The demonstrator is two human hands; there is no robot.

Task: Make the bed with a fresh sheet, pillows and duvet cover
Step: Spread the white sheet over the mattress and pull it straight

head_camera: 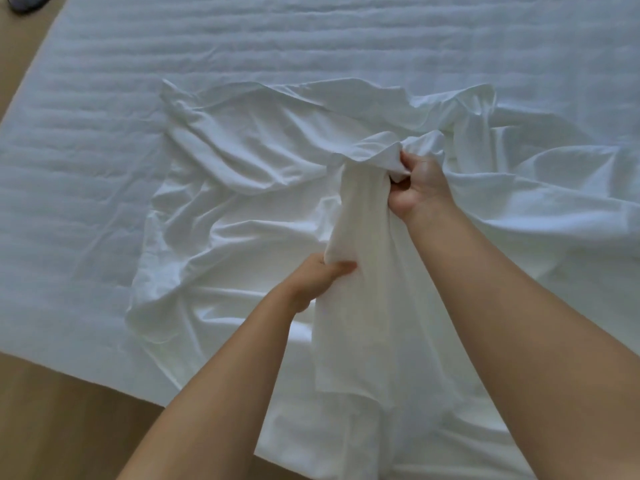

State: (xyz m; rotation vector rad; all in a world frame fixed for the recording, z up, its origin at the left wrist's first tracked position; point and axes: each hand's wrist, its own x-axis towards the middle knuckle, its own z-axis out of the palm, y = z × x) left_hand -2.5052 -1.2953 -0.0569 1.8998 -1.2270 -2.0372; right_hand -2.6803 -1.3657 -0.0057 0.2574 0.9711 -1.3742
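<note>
Bed [242, 46] fills most of the view, with a white quilted top whose stitched ribs run 9 to 3 o'clock. It is bare at 12 and 9 o'clock.

White sheet [242, 209] lies crumpled on the bed from centre out to 3 and 6 o'clock. It is not spread flat and has heavy folds. Its far edge is bunched toward 12 o'clock and its near part runs off the frame at 6 o'clock. A twisted length of it is lifted off the bed at centre, hanging between the two hands and draping down toward 6 o'clock.

Wood floor [52, 420] shows at 7–8 o'clock, with a thin strip at 10–11 o'clock along the bed edge.

Both forearms are bare. The left comes in from 7 o'clock and the right from 4–5 o'clock, both reaching toward centre.

Right hand [415, 183] sits just right of centre, higher and farther out. Its grip is closed, with fingers curled round the top bunch of the lifted sheet and the thumb side toward the camera.

Left hand [318, 282] is lower, just below centre. Its grip is closed on the left edge of the same hanging length, thumb on top, with the other fingers hidden behind the cloth.

Dark object [24, 3] at the 11 o'clock corner is cut off, and what it is cannot be told.
</note>
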